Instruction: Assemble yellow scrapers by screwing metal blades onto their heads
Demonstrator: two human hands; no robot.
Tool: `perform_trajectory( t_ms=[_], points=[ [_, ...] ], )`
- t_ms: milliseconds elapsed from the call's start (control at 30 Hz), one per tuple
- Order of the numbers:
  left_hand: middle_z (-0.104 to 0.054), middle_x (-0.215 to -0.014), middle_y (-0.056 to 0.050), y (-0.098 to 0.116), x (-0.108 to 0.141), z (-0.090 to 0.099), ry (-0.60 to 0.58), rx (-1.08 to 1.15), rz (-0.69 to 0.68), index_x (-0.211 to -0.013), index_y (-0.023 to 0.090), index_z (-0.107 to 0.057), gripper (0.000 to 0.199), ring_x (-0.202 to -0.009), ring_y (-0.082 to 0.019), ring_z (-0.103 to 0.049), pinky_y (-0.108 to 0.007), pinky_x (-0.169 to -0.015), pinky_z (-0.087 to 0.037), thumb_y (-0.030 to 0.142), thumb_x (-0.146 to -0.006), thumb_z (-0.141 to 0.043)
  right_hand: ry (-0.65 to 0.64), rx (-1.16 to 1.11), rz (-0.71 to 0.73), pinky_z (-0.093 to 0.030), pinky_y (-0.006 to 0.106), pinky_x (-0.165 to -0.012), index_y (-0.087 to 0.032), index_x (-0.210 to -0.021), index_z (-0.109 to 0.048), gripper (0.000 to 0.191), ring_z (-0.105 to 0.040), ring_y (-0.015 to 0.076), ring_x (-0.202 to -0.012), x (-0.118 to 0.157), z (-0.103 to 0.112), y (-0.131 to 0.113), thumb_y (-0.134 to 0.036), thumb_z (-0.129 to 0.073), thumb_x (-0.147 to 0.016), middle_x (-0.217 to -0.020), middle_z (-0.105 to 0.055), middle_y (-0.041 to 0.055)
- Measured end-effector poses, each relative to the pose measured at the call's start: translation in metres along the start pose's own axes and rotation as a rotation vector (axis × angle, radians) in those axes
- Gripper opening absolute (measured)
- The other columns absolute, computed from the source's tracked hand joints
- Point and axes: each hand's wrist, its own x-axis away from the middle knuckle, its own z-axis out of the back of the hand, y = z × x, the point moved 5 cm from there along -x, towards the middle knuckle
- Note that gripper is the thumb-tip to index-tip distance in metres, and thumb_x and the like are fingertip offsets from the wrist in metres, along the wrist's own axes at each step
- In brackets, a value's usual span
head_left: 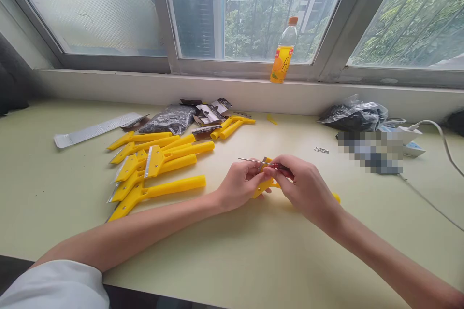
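My left hand (241,181) is closed around the head of a yellow scraper (263,187), held above the table. The scraper's handle runs to the right behind my right wrist, where only its end shows. My right hand (299,176) grips a screwdriver (255,161) with a dark red handle, its thin shaft pointing left across the scraper head. Fingertips of both hands meet at the scraper and partly hide it. To the left lies a pile of yellow scrapers (174,187) with metal blades and screws in their heads.
Small screws (321,150) lie right of centre. Behind are yellow handles (232,129), a bag of dark parts (168,119), blade packets (213,111) and a silvery strip (96,130). Another plastic bag (353,115) and a white charger cable (435,128) sit right. A juice bottle (282,58) stands on the sill.
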Motion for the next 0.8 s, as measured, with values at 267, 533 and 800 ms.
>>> perform_trajectory(
  t_ms=[267,533,800],
  points=[
    [-0.065,-0.114,-0.013,-0.003,-0.002,0.001,-0.03,0.065,0.036,-0.103,0.013,-0.071,0.037,-0.084,-0.023,-0.075,-0.029,-0.061,-0.064,0.045,-0.085,-0.072,0.073,-0.168,0.051,-0.042,0.026,-0.06,-0.023,-0.086,-0.06,0.013,-0.048,0.0129,-0.064,0.011,-0.002,0.014,-0.032,-0.06,-0.096,-0.073,-0.059,-0.0016],
    [-0.072,-0.097,-0.009,-0.003,0.0,0.001,-0.028,0.025,0.03,-0.107,0.015,-0.066,0.032,-0.085,-0.022,-0.074,-0.03,-0.064,-0.064,0.035,-0.084,-0.076,0.093,-0.321,-0.102,-0.043,0.025,-0.056,-0.025,-0.09,-0.051,0.02,-0.049,0.0126,-0.062,0.014,-0.007,0.017,-0.037,-0.066,-0.092,-0.07,-0.054,-0.0039],
    [-0.07,-0.088,-0.007,-0.006,-0.006,0.009,0.156,0.088,0.058,-0.087,0.016,-0.052,0.038,-0.077,-0.021,-0.074,-0.032,-0.057,-0.063,0.039,-0.079,-0.08,0.198,-0.117,0.152,-0.042,0.024,-0.054,-0.024,-0.115,-0.064,0.019,-0.048,0.0102,-0.059,0.02,0.03,0.01,-0.025,-0.051,-0.101,-0.083,-0.064,0.0008]
  ],
)
